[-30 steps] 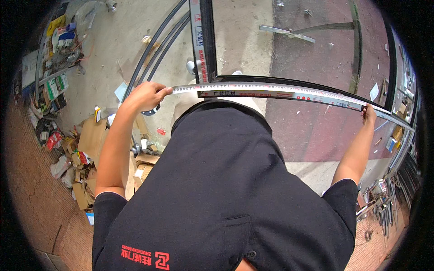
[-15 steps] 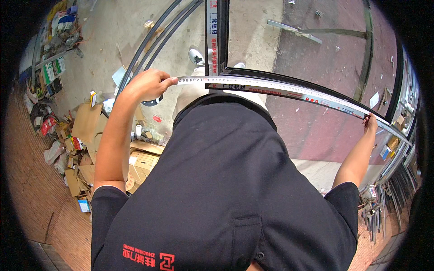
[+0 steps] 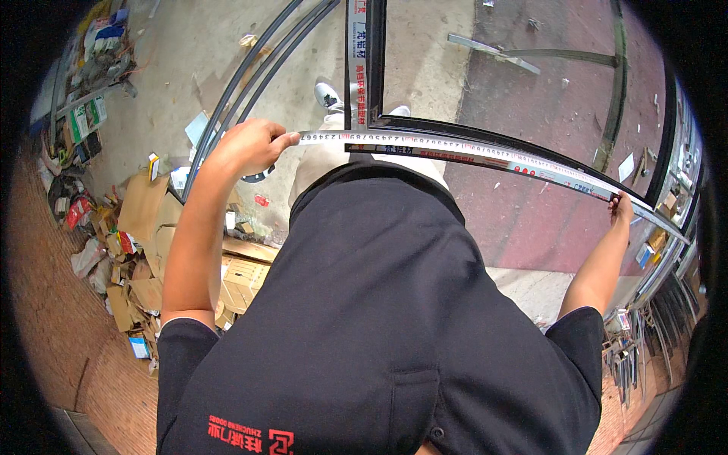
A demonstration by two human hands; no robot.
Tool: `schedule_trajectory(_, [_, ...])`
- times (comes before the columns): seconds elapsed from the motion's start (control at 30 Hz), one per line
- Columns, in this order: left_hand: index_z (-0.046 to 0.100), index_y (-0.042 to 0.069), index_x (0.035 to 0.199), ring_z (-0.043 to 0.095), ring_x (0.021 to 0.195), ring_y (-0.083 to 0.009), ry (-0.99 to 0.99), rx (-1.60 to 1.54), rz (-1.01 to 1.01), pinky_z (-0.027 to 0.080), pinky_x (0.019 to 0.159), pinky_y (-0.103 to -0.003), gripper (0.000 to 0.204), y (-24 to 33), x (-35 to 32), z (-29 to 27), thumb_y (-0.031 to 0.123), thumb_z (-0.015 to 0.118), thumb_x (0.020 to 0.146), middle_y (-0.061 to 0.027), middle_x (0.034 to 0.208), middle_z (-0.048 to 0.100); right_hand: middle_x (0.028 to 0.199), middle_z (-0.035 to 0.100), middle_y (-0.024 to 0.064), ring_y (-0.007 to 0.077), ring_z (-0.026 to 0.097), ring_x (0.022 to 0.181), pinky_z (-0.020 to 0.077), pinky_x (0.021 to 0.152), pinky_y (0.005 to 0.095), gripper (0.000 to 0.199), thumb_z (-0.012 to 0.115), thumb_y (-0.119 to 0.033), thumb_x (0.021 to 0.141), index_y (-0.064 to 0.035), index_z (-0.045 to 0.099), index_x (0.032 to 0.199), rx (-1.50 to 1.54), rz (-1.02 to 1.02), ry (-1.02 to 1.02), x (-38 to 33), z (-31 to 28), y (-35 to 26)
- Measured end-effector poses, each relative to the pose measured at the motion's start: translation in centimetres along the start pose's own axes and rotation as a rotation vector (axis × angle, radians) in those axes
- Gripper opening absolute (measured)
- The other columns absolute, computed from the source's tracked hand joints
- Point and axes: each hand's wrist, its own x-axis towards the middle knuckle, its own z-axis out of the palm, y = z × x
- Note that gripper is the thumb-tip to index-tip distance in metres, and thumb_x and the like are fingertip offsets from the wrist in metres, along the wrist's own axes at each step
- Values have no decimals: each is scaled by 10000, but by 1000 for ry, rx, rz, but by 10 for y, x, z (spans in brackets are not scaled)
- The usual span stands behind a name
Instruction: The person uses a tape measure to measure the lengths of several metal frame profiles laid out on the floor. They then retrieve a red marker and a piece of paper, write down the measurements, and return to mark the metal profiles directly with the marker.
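A white tape measure (image 3: pixel 470 146) is stretched along the near bar of a black metal frame (image 3: pixel 485 130). My left hand (image 3: pixel 254 148) is closed on the tape beyond the frame's left corner, with thumb and fingers pinching the blade; part of a dark, rounded case (image 3: pixel 262 176) shows under the hand. At the bar's right end, the fingers of my right hand (image 3: pixel 622 208) are closed on the tape's far end against the frame corner. Printed protective film (image 3: pixel 523 168) covers the near side of the bar and the left upright.
Several long dark strips (image 3: pixel 254 72) curve across the floor at the left. Cardboard scraps (image 3: pixel 140 208) and other litter lie beyond my left arm. A loose metal profile (image 3: pixel 493 53) rests on the floor behind the frame. Several long profiles (image 3: pixel 641 356) stand at the lower right.
The tape's face has turned upward, so its markings show more fully along the bar. My left hand has shifted very slightly; my right hand stays at the corner.
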Motion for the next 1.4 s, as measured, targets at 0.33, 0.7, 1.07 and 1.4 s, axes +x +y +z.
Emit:
schedule_trajectory(0.33, [779, 104, 1127, 712, 963, -349, 85, 40, 35, 536, 863, -442, 467, 0, -4, 3, 500, 559, 1015, -161, 971, 761, 576, 533, -12, 148, 512, 443, 421, 416, 304, 199, 634, -267, 947, -127, 557, 829, -5, 30, -54, 8, -9, 2])
schedule_trajectory(0.7, [761, 64, 1013, 677, 797, -335, 164, 56, 76, 512, 767, -446, 490, -7, 1, 11, 501, 540, 1028, -151, 777, 702, 554, 492, -34, 144, 488, 449, 377, 418, 322, 234, 571, -291, 986, -174, 521, 790, -52, 69, -62, 7, -12, -2])
schedule_trajectory(1.07, [772, 74, 1023, 687, 816, -328, 194, 54, 84, 517, 774, -438, 480, -6, 0, 11, 498, 548, 1021, -140, 785, 714, 566, 505, -34, 148, 499, 438, 401, 414, 302, 182, 588, -281, 983, -166, 534, 853, -43, 31, -33, 1, -11, -4])
schedule_trajectory(1.4, [777, 81, 1036, 695, 840, -333, 165, 45, 43, 523, 781, -446, 470, -2, -4, 11, 495, 554, 1017, -139, 806, 724, 573, 504, -17, 149, 486, 431, 431, 410, 313, 143, 592, -240, 979, -133, 532, 906, -13, 34, -50, -1, -7, -6])
